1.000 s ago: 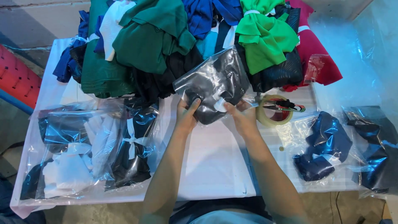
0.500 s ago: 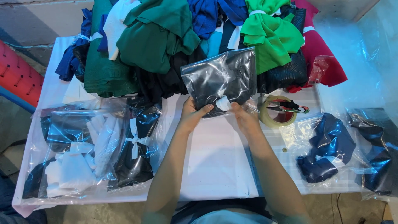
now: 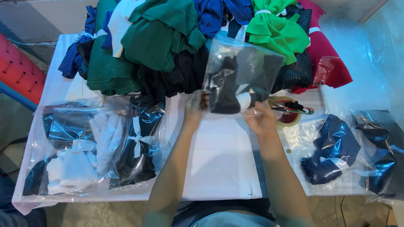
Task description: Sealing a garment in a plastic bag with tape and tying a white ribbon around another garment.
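Note:
I hold a clear plastic bag point(image 3: 244, 71) upright over the white table point(image 3: 219, 164); a folded black garment with a white band point(image 3: 229, 90) sits inside it. My left hand point(image 3: 194, 106) grips the bag's lower left edge. My right hand point(image 3: 261, 118) grips its lower right corner. The bag's upper part stands in front of the clothes heap.
A heap of green, blue, black and red clothes point(image 3: 168, 46) fills the far side. Bagged black-and-white garments point(image 3: 97, 147) lie at the left, bagged dark blue ones point(image 3: 336, 151) at the right. A tape roll with scissors point(image 3: 290, 111) rests beside my right hand.
The bag was crumpled low between my hands; both hands have lifted and spread it so it now stands flat and upright, with the garment slid down to the bottom.

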